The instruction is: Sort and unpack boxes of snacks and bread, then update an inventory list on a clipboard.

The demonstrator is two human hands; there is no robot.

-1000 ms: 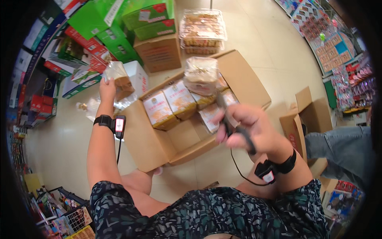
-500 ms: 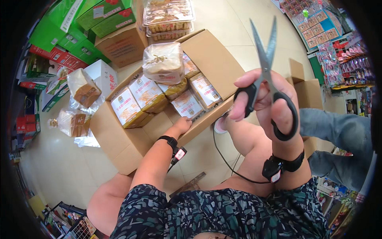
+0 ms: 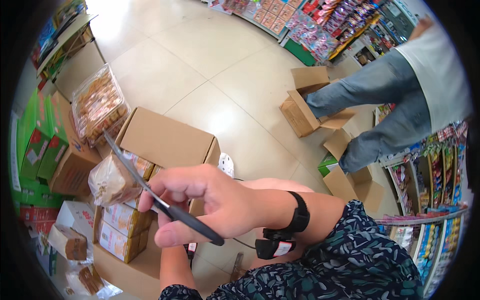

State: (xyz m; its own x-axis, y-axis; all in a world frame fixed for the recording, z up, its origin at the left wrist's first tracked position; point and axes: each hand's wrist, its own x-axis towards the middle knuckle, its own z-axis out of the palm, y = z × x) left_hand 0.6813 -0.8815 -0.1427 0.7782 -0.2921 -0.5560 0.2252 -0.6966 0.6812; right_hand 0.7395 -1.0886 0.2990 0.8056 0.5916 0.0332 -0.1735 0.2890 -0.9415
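My right hand (image 3: 210,200) is closed on a pair of scissors (image 3: 132,170) with black handles, held above an open cardboard box (image 3: 170,137). The blades slant up to the left and show as one line, so I cannot tell whether they are apart. Behind that hand, my left forearm (image 3: 175,267) reaches up toward the box; the left hand itself is hidden. Several white-and-gold packs (image 3: 117,237) stand inside the box. On top of them rests a bread loaf in a clear bag (image 3: 112,182), just left of the scissors.
A clear tray of pastries (image 3: 100,102) stands beyond the box. Green cartons (image 3: 32,142) are stacked at the left, with bagged loaves (image 3: 70,242) nearer. A person in jeans (image 3: 370,85) stands at the right among open cardboard boxes (image 3: 300,115). Stocked shelves (image 3: 440,180) line the right.
The view has swung right, so the box sits farther left. My right hand has turned the scissors from pointing up, blades apart, to slanting left over the box. My left hand has become hidden.
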